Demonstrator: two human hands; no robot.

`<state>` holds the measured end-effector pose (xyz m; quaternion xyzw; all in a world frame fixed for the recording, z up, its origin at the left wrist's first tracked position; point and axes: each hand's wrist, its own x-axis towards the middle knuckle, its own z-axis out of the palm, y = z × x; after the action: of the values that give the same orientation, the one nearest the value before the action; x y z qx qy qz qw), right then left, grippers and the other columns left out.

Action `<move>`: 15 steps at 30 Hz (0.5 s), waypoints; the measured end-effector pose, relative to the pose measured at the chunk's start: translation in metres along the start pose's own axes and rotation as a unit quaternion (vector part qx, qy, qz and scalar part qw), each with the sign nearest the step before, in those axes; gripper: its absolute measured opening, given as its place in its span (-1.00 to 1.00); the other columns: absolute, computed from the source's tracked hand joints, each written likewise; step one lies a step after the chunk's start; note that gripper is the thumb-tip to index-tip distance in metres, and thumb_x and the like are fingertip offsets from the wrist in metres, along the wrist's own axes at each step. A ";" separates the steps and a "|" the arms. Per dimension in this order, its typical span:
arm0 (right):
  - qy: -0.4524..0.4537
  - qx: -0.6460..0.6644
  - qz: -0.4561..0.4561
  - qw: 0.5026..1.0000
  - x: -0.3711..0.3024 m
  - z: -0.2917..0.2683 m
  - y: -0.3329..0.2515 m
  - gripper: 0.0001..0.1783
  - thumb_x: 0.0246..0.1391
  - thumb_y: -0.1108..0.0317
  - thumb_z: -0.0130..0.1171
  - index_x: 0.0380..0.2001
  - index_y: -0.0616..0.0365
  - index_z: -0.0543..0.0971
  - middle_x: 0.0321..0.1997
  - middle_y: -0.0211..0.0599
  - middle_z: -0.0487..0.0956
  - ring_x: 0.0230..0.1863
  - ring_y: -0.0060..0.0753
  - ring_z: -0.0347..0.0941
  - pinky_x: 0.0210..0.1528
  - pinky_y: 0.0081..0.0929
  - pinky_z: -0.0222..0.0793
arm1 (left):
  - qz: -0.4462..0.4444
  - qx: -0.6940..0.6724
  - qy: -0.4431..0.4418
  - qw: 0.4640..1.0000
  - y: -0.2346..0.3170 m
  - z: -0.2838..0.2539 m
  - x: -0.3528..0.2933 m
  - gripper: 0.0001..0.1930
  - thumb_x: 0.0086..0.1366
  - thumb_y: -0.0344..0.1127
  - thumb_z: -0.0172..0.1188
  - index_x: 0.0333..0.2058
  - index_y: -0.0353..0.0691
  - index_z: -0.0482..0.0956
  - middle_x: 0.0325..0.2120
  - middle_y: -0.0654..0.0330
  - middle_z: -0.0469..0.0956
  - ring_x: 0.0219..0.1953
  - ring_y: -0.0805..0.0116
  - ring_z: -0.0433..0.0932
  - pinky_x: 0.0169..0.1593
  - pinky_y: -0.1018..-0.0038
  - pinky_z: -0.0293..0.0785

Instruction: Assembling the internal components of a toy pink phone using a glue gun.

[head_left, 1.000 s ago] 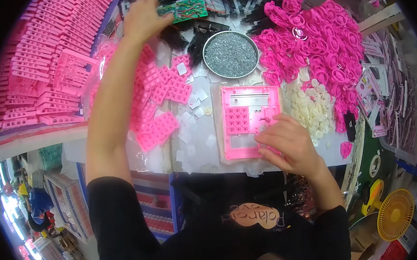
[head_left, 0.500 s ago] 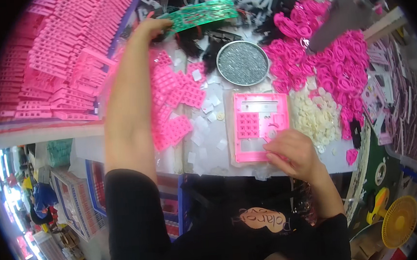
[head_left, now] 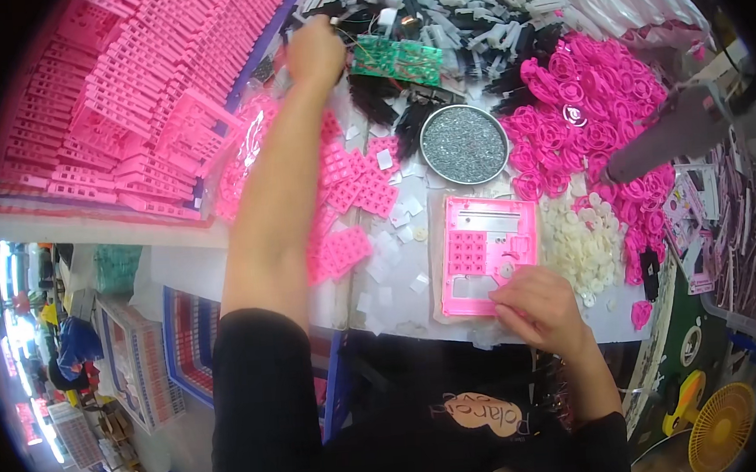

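A pink plastic casing point(head_left: 528, 225) lies open side up at the table's near edge, with a pink button pad point(head_left: 467, 252) and a small round white piece inside. My right hand point(head_left: 543, 308) is closed at its near right corner, thumb and fingers on the rim. My left hand point(head_left: 317, 52) reaches far across the table, fingers curled; what they hold is hidden. Just right of it lies a green circuit board point(head_left: 396, 59) with thin wires, some running toward that hand. Behind the casing stands a round dish point(head_left: 465, 145) of small metal screws.
Stacked pink casings point(head_left: 123, 105) rise at the left. Loose pink button pads point(head_left: 339, 177) lie under my left forearm. Pink ring-shaped parts point(head_left: 597, 107) and cream discs point(head_left: 580, 244) are heaped at the right, where a grey tool point(head_left: 669, 132) hangs. Black and white parts point(head_left: 468, 19) cover the back.
The view has shifted, so the table sits lower in the picture. My left hand has moved slightly farther away beside the board, which appears sharper now. My right hand stays at the casing.
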<state>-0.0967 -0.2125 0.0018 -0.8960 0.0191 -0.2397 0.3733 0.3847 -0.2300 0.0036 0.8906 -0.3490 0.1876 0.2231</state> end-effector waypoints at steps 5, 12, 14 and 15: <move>0.012 0.001 0.011 1.000 -0.003 -0.009 0.006 -0.84 -0.07 0.53 0.37 -0.34 0.21 0.69 -0.43 -0.22 0.64 -0.39 -0.15 0.58 -0.28 -0.30 0.51 | -0.189 -0.665 0.050 0.721 -0.020 -0.052 0.001 -0.77 0.35 -0.33 0.24 -0.07 -0.29 0.57 -0.21 0.08 0.66 -0.22 0.13 0.67 -0.08 0.17 0.63; 0.114 0.189 0.047 0.974 0.052 -0.015 -0.012 -0.89 0.06 0.50 0.31 -0.30 0.24 0.71 -0.37 -0.19 0.70 -0.36 -0.33 0.62 -0.28 -0.41 0.49 | -0.042 -0.633 -0.032 0.772 0.064 -0.137 -0.120 -0.79 0.38 -0.52 0.16 -0.02 -0.33 0.52 -0.14 0.07 0.56 -0.09 0.16 0.60 -0.03 0.26 0.65; 0.131 0.298 0.099 0.940 0.068 -0.006 -0.015 -0.82 0.12 0.46 0.32 -0.20 0.26 0.69 -0.32 -0.30 0.69 -0.32 -0.51 0.58 -0.28 -0.47 0.47 | 0.102 -0.498 -0.008 0.861 0.077 -0.132 -0.148 -0.74 0.32 -0.58 0.19 -0.02 -0.30 0.51 -0.14 0.06 0.54 -0.07 0.13 0.57 -0.02 0.28 0.60; 0.119 0.363 0.124 0.916 0.080 -0.002 -0.016 -0.74 0.14 0.43 0.32 -0.10 0.26 0.65 -0.29 -0.36 0.66 -0.29 -0.58 0.55 -0.29 -0.51 0.46 | 0.200 -0.408 0.018 0.891 0.079 -0.130 -0.158 -0.69 0.27 -0.60 0.22 -0.02 -0.28 0.51 -0.14 0.05 0.53 -0.06 0.11 0.56 -0.02 0.28 0.58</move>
<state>-0.0295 -0.2195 0.0467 -0.6544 0.0856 -0.2865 0.6945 0.1972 -0.1286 0.0549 0.6291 -0.5613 0.0854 0.5308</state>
